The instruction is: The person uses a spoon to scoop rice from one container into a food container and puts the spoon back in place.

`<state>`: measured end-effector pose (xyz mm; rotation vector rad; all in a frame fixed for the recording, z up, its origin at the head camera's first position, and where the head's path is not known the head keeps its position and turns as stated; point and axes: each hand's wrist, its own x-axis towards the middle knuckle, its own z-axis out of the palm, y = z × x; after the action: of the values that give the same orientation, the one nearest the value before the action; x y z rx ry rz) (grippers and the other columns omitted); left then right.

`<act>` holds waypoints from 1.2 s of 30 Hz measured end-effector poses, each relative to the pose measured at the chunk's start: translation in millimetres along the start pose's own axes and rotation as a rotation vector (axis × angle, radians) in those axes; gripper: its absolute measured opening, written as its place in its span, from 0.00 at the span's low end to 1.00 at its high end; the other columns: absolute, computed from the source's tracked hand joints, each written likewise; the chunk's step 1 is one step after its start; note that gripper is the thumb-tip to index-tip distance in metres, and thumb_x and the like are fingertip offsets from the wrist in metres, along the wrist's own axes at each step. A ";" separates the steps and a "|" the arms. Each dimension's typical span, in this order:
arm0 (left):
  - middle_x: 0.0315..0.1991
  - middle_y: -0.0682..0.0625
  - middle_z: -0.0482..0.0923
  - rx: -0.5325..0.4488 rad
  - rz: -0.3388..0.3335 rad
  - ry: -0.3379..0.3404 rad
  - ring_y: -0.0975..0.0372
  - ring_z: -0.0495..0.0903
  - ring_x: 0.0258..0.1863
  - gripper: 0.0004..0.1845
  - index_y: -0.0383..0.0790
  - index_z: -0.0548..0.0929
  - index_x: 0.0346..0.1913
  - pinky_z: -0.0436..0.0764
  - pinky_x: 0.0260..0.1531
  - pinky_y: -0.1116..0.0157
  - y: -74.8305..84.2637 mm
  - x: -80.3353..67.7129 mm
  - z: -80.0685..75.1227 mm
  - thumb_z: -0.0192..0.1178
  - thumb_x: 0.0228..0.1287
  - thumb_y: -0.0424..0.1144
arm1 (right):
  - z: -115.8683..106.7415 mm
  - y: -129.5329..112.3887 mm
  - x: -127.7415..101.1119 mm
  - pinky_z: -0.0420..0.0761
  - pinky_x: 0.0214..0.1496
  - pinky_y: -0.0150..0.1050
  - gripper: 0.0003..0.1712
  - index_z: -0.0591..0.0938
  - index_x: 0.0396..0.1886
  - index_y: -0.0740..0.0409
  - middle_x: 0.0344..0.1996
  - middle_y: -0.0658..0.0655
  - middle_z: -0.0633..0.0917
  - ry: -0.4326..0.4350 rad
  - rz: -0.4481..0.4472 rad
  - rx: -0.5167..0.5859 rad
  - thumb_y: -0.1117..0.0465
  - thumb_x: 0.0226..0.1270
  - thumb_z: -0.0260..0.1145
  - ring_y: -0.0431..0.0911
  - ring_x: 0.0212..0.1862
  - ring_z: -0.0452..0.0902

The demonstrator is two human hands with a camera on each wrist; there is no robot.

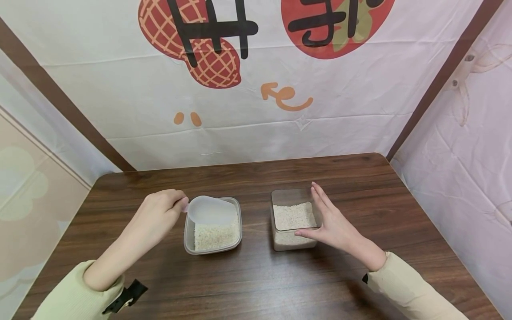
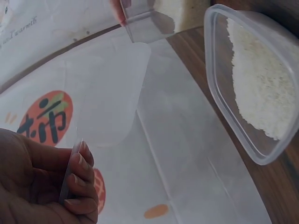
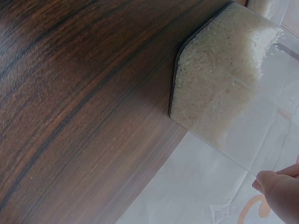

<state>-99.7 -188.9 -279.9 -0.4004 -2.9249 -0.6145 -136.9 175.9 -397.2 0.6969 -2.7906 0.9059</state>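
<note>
My left hand [image 1: 162, 208] pinches the handle of a translucent white scoop [image 1: 212, 210], which is tilted over a plastic tub [image 1: 241, 235] of white rice [image 1: 216, 236]. In the left wrist view the scoop [image 2: 114, 93] shows no grains that I can make out, and my fingers [image 2: 81, 179] curl on its thin handle. To the right, my right hand [image 1: 336, 226] spans a clear square container [image 1: 280, 198] also holding rice [image 1: 294, 216]. Its thumb lies along the front side and its fingers reach the back corner. The right wrist view shows rice [image 3: 215, 79] through the container's wall.
Both vessels stand on a dark wooden table [image 1: 256, 284], apart from each other. Behind the table's back edge hangs a white printed cloth [image 1: 256, 133]. A black strap [image 1: 127, 297] is at the left sleeve.
</note>
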 end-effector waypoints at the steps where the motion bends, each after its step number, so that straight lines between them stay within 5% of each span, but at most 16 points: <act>1: 0.25 0.52 0.73 0.001 0.004 0.004 0.60 0.68 0.26 0.11 0.41 0.79 0.28 0.67 0.29 0.61 1.5 0.8 -0.2 0.47 0.64 0.32 | 0.0 -0.1 0.1 0.63 0.60 0.54 0.65 0.47 0.70 0.63 0.71 0.55 0.47 0.000 0.000 0.000 0.34 0.42 0.69 0.57 0.66 0.54; 36: 0.25 0.52 0.74 -0.178 0.054 0.007 0.61 0.69 0.25 0.12 0.40 0.79 0.28 0.68 0.28 0.64 47.9 28.2 6.5 0.47 0.65 0.32 | 0.4 1.1 0.5 0.63 0.60 0.53 0.65 0.47 0.70 0.62 0.71 0.56 0.47 0.006 -0.003 0.001 0.34 0.42 0.69 0.57 0.66 0.54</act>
<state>-113.6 -137.5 -262.8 -0.4936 -2.8515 -0.8704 -137.9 176.3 -398.0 0.6976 -2.7831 0.9073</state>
